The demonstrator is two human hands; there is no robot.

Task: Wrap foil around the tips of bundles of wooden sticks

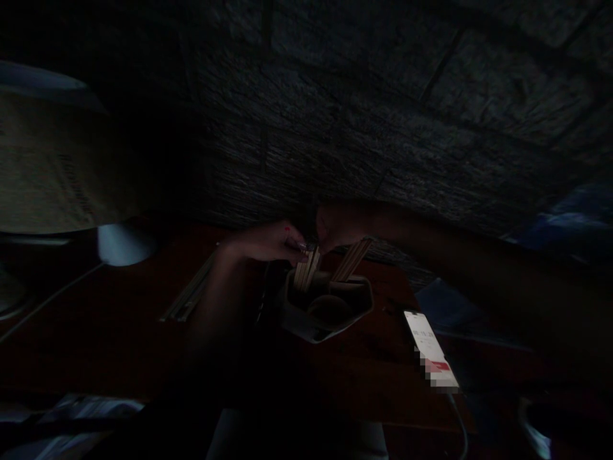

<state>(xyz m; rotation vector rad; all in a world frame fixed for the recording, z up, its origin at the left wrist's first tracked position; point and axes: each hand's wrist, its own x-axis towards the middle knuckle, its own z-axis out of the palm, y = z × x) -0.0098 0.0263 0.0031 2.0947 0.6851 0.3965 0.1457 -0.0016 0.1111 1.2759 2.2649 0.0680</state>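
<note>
In the dim light, an angular, light-rimmed container (371, 299) stands on the table. A bundle of thin, pale wooden sticks that look like chopsticks (304, 276) rises from its far left part. My left hand (278, 241) has its fingers closed at the top of this bundle. Right beside it, my right hand (338, 225) is curled, its fingertips close to the same stick tops; what they grip, if anything, is hidden. A second bundle of sticks (352, 260) leans to the right in the container, below my right wrist. Something rounded and dark (330, 308) lies in the nearer part.
A lit phone (431, 348) with a cable (460, 418) lies right of the container on the brown table (119, 332). Long thin strips (189, 294) lie at left. A large beige lampshade-like object (62, 166) is at upper left. A rough block wall (335, 121) stands behind.
</note>
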